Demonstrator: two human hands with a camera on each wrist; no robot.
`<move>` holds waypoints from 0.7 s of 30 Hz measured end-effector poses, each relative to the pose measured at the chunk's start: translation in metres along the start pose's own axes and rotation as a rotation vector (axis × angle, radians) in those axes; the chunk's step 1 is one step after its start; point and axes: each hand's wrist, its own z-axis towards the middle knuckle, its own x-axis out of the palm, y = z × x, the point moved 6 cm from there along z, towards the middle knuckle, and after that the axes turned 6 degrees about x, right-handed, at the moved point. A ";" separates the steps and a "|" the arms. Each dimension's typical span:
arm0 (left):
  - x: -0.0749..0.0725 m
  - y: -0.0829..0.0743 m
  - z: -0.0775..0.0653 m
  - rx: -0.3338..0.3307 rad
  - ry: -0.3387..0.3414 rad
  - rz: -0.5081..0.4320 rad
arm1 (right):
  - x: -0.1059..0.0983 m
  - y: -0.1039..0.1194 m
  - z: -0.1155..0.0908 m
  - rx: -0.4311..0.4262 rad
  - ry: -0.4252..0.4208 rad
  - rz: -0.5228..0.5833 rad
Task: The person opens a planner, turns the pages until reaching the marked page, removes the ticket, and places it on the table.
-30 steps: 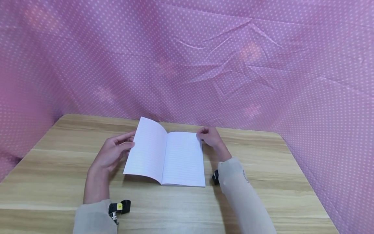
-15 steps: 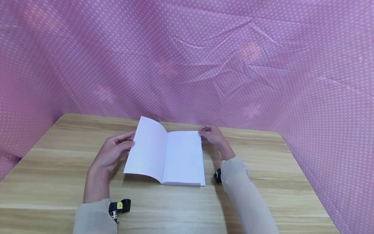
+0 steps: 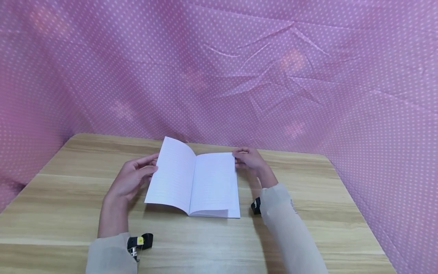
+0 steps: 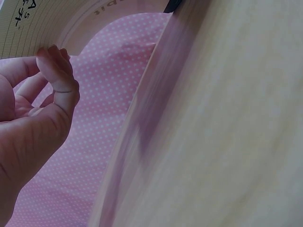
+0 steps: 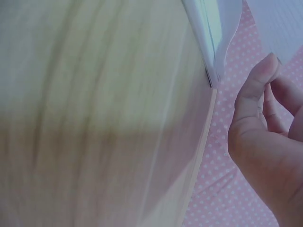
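Observation:
An open notebook (image 3: 213,182) with white, lined pages lies on the wooden table in the head view, its left half raised and curving up from the spine. My left hand (image 3: 131,177) pinches the outer edge of that left half between thumb and fingers; in the left wrist view the same hand (image 4: 42,104) grips the cover side, where black writing shows. At the top right corner, my right hand (image 3: 251,160) pinches a page and holds it a little above the pages beneath. The right wrist view shows the right hand (image 5: 265,109) with thumb and finger meeting at the sheet.
The wooden table (image 3: 308,213) extends around the notebook on all sides. A pink cloth (image 3: 219,76) with white dots hangs behind and at both sides. Small black devices sit at both wrists, the left one (image 3: 140,241) with a yellow label.
My right hand has shifted slightly right and has lifted the page's right edge, so a gap shows at the lower right corner. The left hand and the raised left half have stayed still.

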 end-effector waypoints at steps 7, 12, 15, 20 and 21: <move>0.000 0.000 0.000 0.001 0.004 -0.006 | 0.004 -0.002 0.004 0.036 0.040 0.146; 0.001 0.000 0.001 0.008 0.001 -0.009 | 0.007 -0.002 0.006 0.043 0.062 0.230; 0.000 0.000 0.002 0.010 -0.006 -0.013 | 0.009 0.000 0.007 0.035 0.071 0.257; -0.001 0.001 0.002 0.009 -0.011 -0.017 | 0.013 0.004 0.006 0.025 0.087 0.307; -0.001 0.001 0.002 0.009 -0.011 -0.014 | 0.014 0.005 0.006 0.023 0.090 0.316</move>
